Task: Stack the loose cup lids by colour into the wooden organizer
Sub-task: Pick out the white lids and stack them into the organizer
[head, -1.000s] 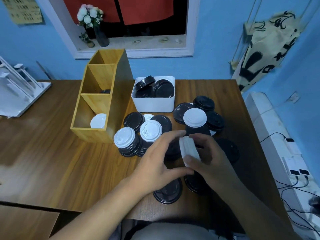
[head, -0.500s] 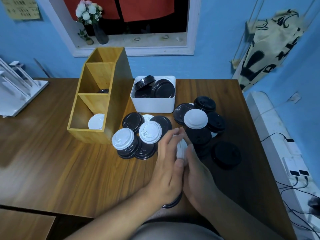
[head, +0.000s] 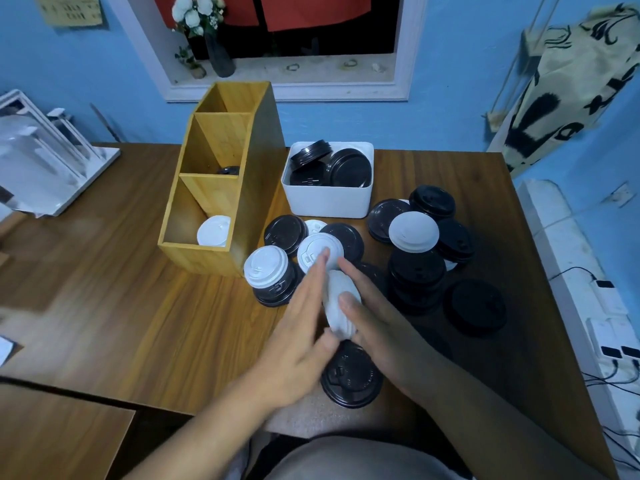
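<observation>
**Over the near edge of the table: white lids squeezed on edge between your hands**

Just above the table (head: 104, 289), in front of your body, you hold the white lid stack (head: 341, 306) turned on its edge. Your left hand (head: 298, 327) presses flat against one face with straight fingers. Your right hand (head: 377, 327) grips the other side, with the thumb laid across the rims. The wooden organizer (head: 258, 161) stands well apart, to the left and further back. A single white lid (head: 213, 232) lies in its front compartment, and a black lid (head: 228, 170) just shows in the middle one.

The stack looks held mostly by the squeeze, and blur hides whether the lids are fully nested. If you ease either palm before they seat, they are likely to fan out and drop. Straight below sits a black rim lid (head: 351, 379) at the table's edge, and a falling lid could knock it off.

Your way to the organizer passes a perched white lid (head: 266, 270), resting on black ones just beside the organizer's front corner. Carry the stack low and you may sweep that lid aside.

The front compartment looks narrow. Enter it tilted and the stack may catch on the divider or land skewed on the lid already inside. Drift one slot back and white ends up on black.
</observation>
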{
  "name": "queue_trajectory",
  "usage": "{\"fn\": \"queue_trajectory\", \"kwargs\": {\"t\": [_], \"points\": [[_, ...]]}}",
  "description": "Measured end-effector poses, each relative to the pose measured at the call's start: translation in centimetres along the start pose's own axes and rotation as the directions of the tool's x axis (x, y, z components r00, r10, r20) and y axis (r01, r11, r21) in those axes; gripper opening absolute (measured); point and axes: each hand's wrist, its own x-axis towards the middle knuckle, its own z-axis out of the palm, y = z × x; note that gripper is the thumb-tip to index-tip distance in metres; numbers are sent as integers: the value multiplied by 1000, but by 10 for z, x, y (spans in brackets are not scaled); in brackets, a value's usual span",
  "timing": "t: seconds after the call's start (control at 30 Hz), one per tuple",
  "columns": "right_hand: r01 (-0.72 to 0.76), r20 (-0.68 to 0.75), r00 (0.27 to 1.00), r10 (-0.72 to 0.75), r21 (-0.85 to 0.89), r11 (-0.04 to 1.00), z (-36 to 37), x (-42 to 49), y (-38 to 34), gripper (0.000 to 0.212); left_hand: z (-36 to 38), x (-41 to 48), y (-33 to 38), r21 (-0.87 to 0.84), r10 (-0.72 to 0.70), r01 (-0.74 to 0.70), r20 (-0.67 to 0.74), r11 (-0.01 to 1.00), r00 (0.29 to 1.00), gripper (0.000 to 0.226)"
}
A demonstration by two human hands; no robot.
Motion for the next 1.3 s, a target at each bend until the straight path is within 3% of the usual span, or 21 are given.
{"fn": "queue_trajectory", "kwargs": {"t": [0.1,0.17,0.23,0.37,0.53,0.63,0.73,0.83,0.93,1.03,1.17,1.23,1.3], "points": [[5,36,999,8,-367,930,7,10,3,66,-29,-25,-30,-22,-95,93,-191,995,977,81],[78,51,997,-60,-699,710,18,16,10,76,-43,-40,-53,38,-163,190,-365,981,916,61],[183,132,981,-140,-862,472,28,24,25,77,-55,-50,-71,95,-195,276,-495,956,847,46],[351,326,926,-192,-929,117,44,37,53,62,-65,-55,-93,130,-224,349,-553,928,802,33],[363,370,919,-136,-929,-78,51,34,67,60,-65,-50,-100,214,-191,331,-492,919,849,27],[340,339,920,-197,-940,-31,49,32,52,54,-68,-42,-94,232,-253,388,-456,892,854,36],[299,272,905,-328,-954,34,33,48,18,32,-66,-27,-85,286,-366,518,-446,806,817,61],[176,183,939,-291,-983,-51,10,81,-7,43,-61,-13,-77,293,-445,626,-497,723,745,75],[102,116,989,-95,-985,-141,-1,109,-17,66,-57,-5,-74,255,-480,680,-544,687,688,76],[112,105,994,44,-971,-212,1,121,-23,74,-54,-1,-74,260,-492,693,-543,672,681,74],[135,160,985,-70,-952,-275,6,117,-29,64,-56,-1,-73,279,-479,675,-527,683,702,66],[114,150,977,-155,-969,-219,9,103,-30,64,-61,-5,-73,285,-470,649,-497,706,729,64],[117,130,967,-219,-990,-74,15,78,-26,65,-69,-12,-75,275,-452,609,-464,744,762,59]]}}
